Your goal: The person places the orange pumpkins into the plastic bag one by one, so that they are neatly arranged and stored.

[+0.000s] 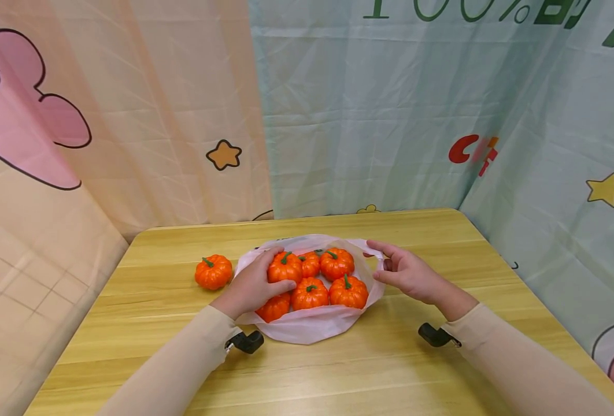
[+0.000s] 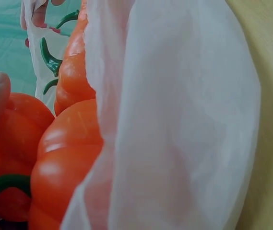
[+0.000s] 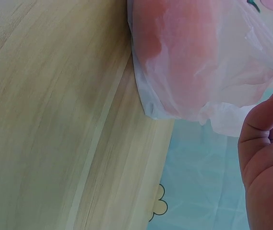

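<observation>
A white plastic bag (image 1: 307,333) sits open on the table, holding several small orange pumpkins with green stems. My left hand (image 1: 251,284) reaches over its left side and grips a pumpkin (image 1: 285,267) inside the opening, thumb in front and fingers behind. The left wrist view shows the thumb against a pumpkin (image 2: 16,143) and the near wall of the bag (image 2: 189,120). At the right rim my right hand (image 1: 413,276) pinches the bag's handle. In the right wrist view its thumb and fingertips meet at the thin plastic (image 3: 251,72).
One more pumpkin (image 1: 214,272) stands on the wooden table (image 1: 369,370), left of the bag. Printed curtains (image 1: 338,133) hang behind the table and along both sides. A black wrist mount (image 1: 248,342) sits under the left sleeve, another (image 1: 434,335) under the right.
</observation>
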A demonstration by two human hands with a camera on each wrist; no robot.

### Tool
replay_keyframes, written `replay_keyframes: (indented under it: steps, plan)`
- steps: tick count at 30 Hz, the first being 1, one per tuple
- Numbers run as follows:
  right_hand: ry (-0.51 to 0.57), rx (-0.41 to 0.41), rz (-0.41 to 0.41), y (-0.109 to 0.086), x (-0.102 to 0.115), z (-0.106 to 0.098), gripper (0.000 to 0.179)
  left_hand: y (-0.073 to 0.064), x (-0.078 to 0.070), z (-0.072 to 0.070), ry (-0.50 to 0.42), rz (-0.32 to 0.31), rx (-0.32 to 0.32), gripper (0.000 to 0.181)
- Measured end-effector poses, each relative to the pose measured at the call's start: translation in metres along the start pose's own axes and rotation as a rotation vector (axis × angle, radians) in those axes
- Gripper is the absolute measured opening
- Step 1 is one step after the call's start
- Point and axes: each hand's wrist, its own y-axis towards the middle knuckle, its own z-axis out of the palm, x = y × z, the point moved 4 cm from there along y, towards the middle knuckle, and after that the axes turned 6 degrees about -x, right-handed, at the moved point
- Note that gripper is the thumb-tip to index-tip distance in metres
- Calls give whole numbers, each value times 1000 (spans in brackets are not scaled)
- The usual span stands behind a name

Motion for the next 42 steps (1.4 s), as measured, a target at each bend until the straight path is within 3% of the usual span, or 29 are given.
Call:
replay_keyframes:
  steps: [30,42]
  plan:
    - [9,10,7,-2,3,1,73,-1,-6,0,58,39,-11,97]
    - [-5,5,5,-3,3,0,74,-5,-5,-10,56,47,-14,101]
